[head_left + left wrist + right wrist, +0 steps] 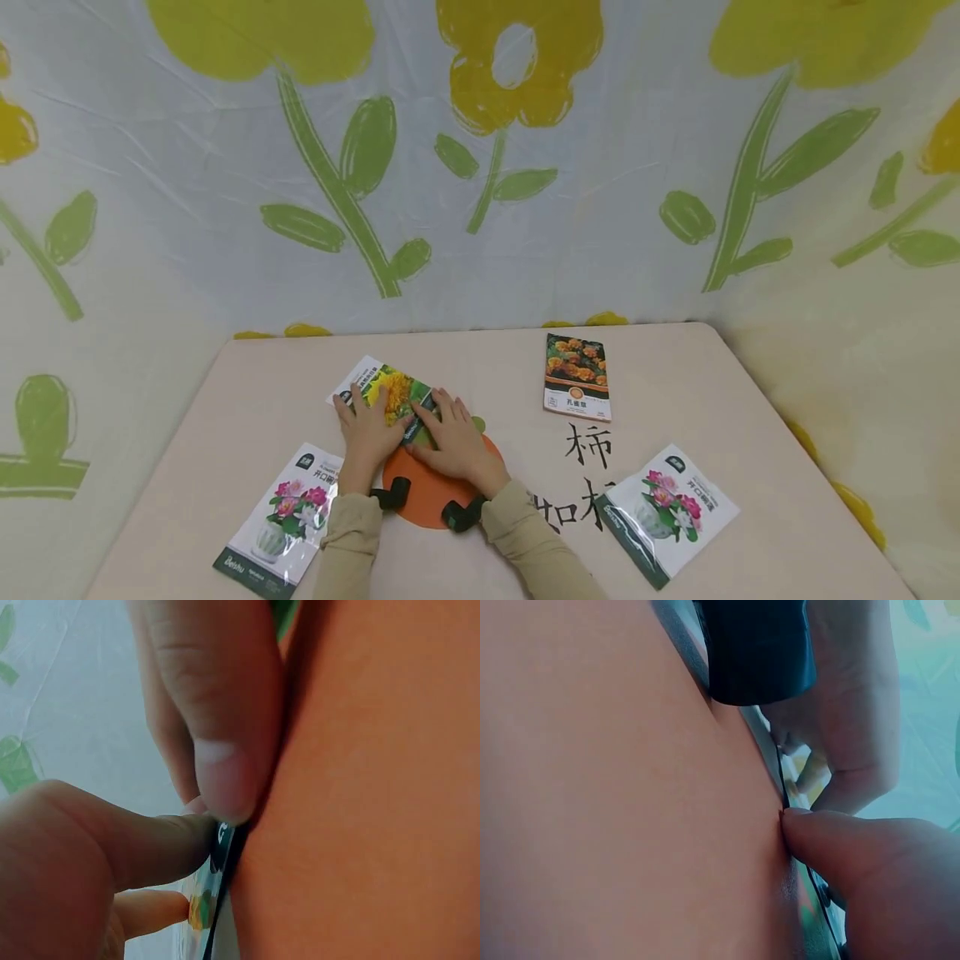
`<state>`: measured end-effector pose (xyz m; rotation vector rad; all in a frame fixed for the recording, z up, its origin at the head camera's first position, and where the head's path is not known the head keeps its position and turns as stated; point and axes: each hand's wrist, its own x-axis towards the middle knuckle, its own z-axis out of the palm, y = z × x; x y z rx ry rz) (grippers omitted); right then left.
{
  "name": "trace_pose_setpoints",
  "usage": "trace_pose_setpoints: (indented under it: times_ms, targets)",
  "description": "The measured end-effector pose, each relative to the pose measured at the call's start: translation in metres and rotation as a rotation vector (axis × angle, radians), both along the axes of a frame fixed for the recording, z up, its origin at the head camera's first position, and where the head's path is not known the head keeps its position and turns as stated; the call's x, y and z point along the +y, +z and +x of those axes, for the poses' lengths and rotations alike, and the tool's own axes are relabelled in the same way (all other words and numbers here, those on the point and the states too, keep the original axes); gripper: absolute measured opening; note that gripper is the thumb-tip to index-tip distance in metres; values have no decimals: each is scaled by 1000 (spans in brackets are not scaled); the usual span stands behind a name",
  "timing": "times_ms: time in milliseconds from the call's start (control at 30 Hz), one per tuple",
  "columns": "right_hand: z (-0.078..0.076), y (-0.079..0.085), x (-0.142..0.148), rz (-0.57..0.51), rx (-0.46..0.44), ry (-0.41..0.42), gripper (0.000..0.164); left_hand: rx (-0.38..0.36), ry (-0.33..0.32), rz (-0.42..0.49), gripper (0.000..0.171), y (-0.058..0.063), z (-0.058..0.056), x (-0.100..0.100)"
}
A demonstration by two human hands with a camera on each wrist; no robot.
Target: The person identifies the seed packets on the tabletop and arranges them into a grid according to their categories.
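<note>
A seed packet with yellow flowers, a white top and a dark green bottom band lies slanted on the table, overlapping the top of an orange persimmon picture. Across its left part rests my left hand, fingers spread. My right hand lies at its lower right end with the fingers extended. In the left wrist view my two thumbs come close together at the dark band of the packet. The right wrist view shows my right thumb touching near the packet's edge. Beneath the hands, part of the packet is hidden.
One pink-flower packet lies left of my left forearm, another on the right. An orange-flower packet sits near the back edge. Black written characters mark the table. Flower-patterned cloth hangs behind.
</note>
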<state>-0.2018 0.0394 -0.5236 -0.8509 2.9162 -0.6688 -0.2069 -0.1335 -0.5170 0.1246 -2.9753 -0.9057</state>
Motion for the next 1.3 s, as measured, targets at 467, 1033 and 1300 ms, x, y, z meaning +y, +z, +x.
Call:
trace_pose_setpoints:
  times_ms: [467, 1033, 1300]
  targets:
    - [13, -2, 6, -2, 58, -25, 63, 6, -39, 80, 74, -8, 3, 1]
    - [15, 1, 7, 15, 51, -51, 65, 56, -18, 115, 87, -10, 1, 1]
    - [14, -1, 7, -58, 39, -79, 62, 47, -76, 63, 81, -16, -2, -2]
